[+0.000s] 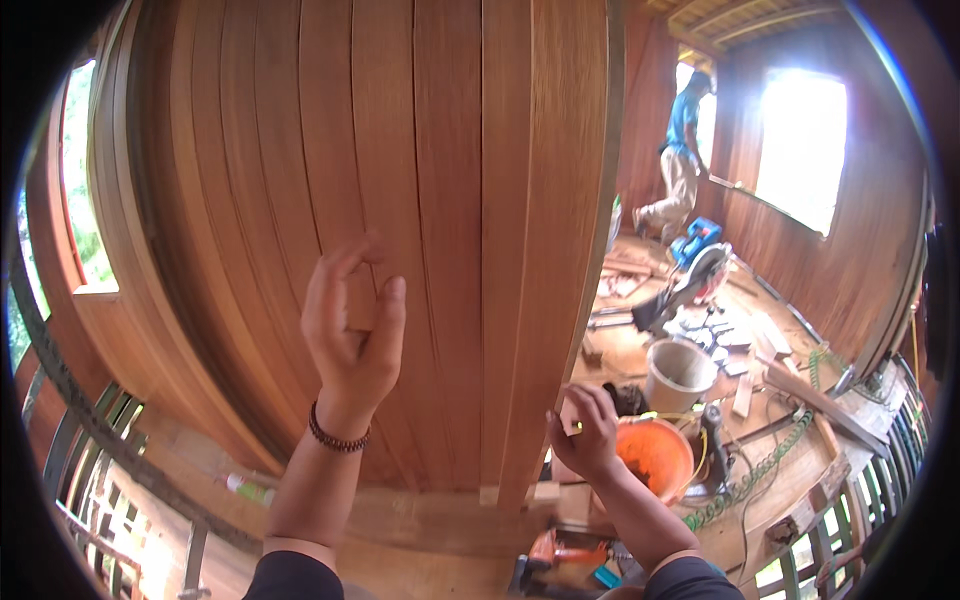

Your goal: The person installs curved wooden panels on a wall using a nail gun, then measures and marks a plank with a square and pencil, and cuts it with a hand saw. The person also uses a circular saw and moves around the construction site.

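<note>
My left hand (pixel 355 315) is raised in front of a wall of upright reddish-brown wood planks (pixel 450 200). Its fingers are bent and the thumb stands apart, with nothing visible between them. A dark beaded bracelet (pixel 338 430) circles that wrist. Lower and to the right, my right hand (pixel 588 430) is beside the plank wall's right edge, its fingers curled in. A small yellow spot shows at those fingers; what it belongs to is too small to make out. Whether either hand touches the wood is unclear.
An orange bucket (pixel 655 455) and a whitish bucket (pixel 682 372) stand at the right. Beyond them are a mitre saw (pixel 690 275), wood offcuts and a green coiled hose (pixel 770 465). An orange tool (pixel 565 548) lies below. Another person (pixel 682 150) works near a bright window.
</note>
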A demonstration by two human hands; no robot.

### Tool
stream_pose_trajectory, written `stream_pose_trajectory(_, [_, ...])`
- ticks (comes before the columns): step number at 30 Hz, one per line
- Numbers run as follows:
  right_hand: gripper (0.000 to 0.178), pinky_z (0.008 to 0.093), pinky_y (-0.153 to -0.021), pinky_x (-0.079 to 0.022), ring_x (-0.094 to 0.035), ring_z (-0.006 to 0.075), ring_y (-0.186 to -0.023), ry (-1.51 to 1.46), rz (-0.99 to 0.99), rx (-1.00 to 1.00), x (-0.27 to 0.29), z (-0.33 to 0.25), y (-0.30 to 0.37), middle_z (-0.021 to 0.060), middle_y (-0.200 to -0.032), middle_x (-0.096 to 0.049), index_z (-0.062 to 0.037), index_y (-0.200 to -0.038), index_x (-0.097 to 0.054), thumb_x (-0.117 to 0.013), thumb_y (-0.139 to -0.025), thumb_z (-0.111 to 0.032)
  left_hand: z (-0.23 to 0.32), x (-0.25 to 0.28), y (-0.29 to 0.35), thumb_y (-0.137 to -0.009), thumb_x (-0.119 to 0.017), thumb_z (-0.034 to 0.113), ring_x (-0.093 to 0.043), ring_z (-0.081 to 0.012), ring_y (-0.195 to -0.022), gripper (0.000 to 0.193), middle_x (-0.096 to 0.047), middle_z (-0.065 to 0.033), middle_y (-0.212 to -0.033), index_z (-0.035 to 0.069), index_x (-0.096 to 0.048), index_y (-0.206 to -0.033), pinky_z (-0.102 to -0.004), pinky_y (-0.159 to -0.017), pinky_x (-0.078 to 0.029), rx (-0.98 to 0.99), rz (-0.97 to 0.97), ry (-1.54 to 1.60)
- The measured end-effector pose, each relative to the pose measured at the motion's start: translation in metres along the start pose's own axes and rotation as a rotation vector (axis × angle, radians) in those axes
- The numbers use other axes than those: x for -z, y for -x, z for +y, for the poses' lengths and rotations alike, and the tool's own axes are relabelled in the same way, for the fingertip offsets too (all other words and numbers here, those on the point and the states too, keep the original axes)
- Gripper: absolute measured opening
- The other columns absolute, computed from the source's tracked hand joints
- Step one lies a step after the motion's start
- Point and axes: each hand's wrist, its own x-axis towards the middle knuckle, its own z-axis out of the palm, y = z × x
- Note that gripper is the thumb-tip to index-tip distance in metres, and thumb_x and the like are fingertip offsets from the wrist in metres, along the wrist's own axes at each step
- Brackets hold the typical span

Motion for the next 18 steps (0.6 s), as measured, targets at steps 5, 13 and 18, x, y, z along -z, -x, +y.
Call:
stream_pose_trajectory(5, [0.064, 0.0541, -0.111, -0.041, -0.048, 0.0484, -0.135, 0.274, 0.341, 0.250, 0.043, -0.073, -0.171, 0.0336, -0.145, -0.046, 0.0095, -0.143, -0.045, -0.068, -0.091, -0.020, -0.074, -0.011, -0.082, -0.089, -0.068, 0.007, -0.049, -0.0374, -0.139, 0.050, -0.055, -0.0145, -0.145, 0.006, -0.058, -0.137, -0.0551, -0.116, -0.036, -0.184, 0.021, -0.317])
stream_pose_trajectory(13, [0.088, 0.0562, -0.125, -0.014, -0.008, 0.0469, -0.157, 0.705, 0.086, 0.068, -0.002, -0.059, -0.256, 0.0309, -0.168, -0.008, 0.0088, -0.161, -0.012, -0.058, -0.099, -0.033, -0.088, -0.047, -0.116, -0.092, -0.065, 0.028, -0.030, -0.0373, -0.154, 0.064, -0.038, -0.0142, -0.164, 0.012, -0.049, -0.152, -0.0629, -0.124, -0.018, -0.098, 0.029, -0.472])
stream_pose_trajectory(18, [0.086, 0.0564, -0.124, -0.019, -0.013, 0.0499, -0.156, 0.583, 0.320, 0.094, -0.004, -0.091, -0.264, 0.0321, -0.168, -0.010, 0.0052, -0.162, -0.014, -0.058, -0.099, -0.033, -0.104, -0.023, -0.116, -0.087, -0.068, 0.029, -0.031, -0.0370, -0.154, 0.066, -0.039, -0.0140, -0.163, 0.015, -0.053, -0.150, -0.0625, -0.124, -0.017, -0.095, -0.017, -0.423])
